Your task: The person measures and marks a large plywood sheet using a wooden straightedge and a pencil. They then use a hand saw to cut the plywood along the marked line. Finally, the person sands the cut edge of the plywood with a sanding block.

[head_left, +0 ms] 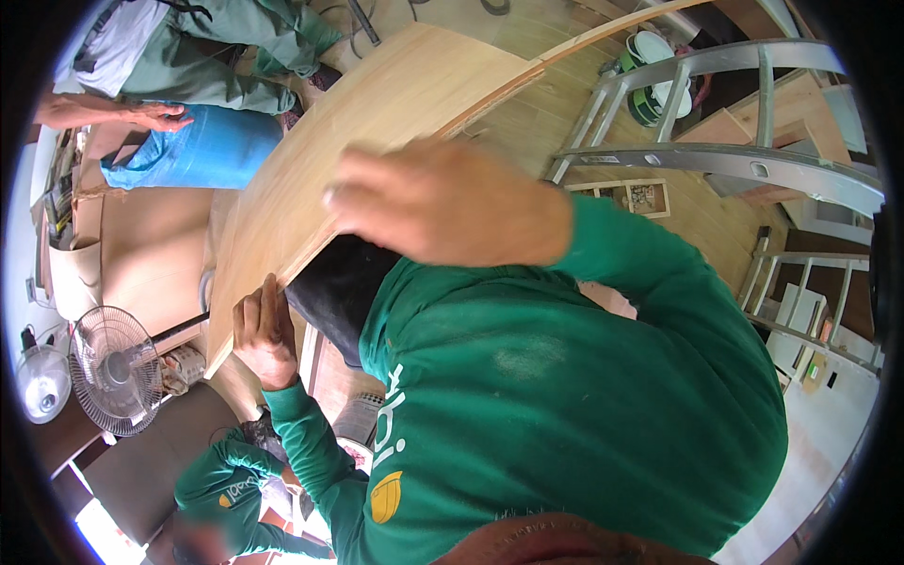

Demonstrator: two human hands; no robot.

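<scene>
Big wood panel (325,165) is in front of the person (584,377), left hand (264,334) looks clamped on its near edge. Right hand (428,202) is a blur over it, can't tell if it's gripping anything. If that left grip slips, the panel could tilt or slide imo.
</scene>
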